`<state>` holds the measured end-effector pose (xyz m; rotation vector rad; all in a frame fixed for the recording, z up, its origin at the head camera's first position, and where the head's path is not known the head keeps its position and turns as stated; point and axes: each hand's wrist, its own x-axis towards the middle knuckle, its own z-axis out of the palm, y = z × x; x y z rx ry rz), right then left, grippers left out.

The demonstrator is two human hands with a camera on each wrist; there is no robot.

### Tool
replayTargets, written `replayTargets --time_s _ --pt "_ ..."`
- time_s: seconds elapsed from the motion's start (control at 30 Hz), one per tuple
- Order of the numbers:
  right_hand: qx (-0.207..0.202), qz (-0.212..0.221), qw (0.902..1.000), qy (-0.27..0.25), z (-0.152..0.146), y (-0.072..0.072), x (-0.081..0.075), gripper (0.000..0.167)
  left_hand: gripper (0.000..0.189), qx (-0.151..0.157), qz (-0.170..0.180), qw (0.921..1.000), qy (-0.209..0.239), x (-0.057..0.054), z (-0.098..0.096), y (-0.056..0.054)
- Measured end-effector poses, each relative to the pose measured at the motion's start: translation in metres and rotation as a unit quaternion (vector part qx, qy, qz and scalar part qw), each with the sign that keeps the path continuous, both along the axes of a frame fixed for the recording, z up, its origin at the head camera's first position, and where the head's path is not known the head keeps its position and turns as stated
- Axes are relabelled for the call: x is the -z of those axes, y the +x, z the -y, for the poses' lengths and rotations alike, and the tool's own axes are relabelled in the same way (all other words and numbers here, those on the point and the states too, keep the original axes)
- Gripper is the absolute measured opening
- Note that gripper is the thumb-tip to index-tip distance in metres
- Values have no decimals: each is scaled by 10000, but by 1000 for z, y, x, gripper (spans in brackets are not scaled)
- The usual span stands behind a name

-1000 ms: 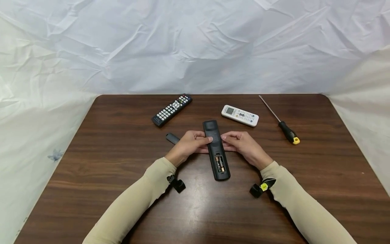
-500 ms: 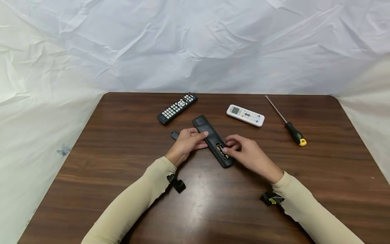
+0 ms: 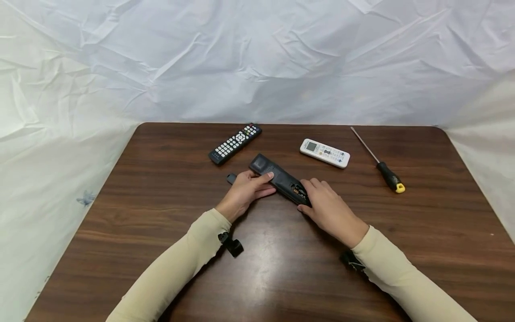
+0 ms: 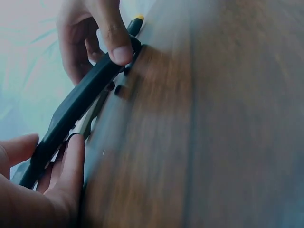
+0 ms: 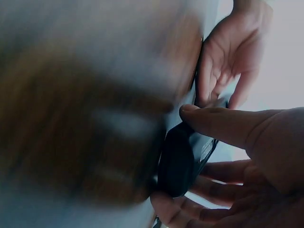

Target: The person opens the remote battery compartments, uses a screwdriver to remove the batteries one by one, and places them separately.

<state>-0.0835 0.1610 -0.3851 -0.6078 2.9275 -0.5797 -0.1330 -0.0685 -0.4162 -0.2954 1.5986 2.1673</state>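
A black remote control (image 3: pixel 281 180) lies back side up between both hands, its battery bay uncovered with batteries (image 3: pixel 298 190) showing inside. My left hand (image 3: pixel 246 192) holds the far left part, thumb on the back and fingers underneath. Around the near right end, my right hand (image 3: pixel 331 211) grips with thumb on one edge and fingers on the other, hiding part of the bay. In the left wrist view the remote (image 4: pixel 78 102) is seen edge-on, above the table. A dark narrow piece, probably the battery cover (image 3: pixel 231 178), is partly hidden behind the left hand.
Behind the hands lie another black remote (image 3: pixel 235 143) with white buttons and a white remote (image 3: pixel 325 153) with a small screen. At the right is a screwdriver (image 3: pixel 388 176) with a black and yellow handle. White cloth (image 3: pixel 257 62) hangs beyond the brown table (image 3: pixel 161 223).
The remote has turned so its near end swings to the right. My right hand moved from its upper side to over the bay, then took hold of the near end.
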Motion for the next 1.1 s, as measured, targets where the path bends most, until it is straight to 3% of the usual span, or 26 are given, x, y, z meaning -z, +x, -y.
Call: replayTargets --time_s 0.2,0.4,0.6,0.7,0.87,0.9,0.97,1.1 --pt "-95 117 9998 -96 -7 -5 2 60 54 -65 21 10000 -41 -2 14 -3" --pt "-183 152 9996 -179 -13 -8 3 60 49 413 -25 9974 -594 -6 26 -5" --pt "-219 43 9993 -302 -17 -11 2 56 44 923 -293 9887 -1147 -9 37 -1" --pt "-248 45 9993 -280 -18 -13 2 55 35 1191 -598 9729 -1890 -11 41 1" --pt "-266 82 9994 -196 -18 -15 1 55 25 1883 -1171 9188 -3266 -16 46 5" --pt "-257 90 9995 -188 -19 -15 1 55 25 2009 -1214 9137 -3319 -17 46 6" --pt "-236 101 9995 -181 -19 -15 1 55 26 2174 -1259 9061 -3404 -18 46 6" --pt "-182 116 9996 -180 -19 -16 0 54 36 2234 -1175 9142 -3171 -17 47 6"
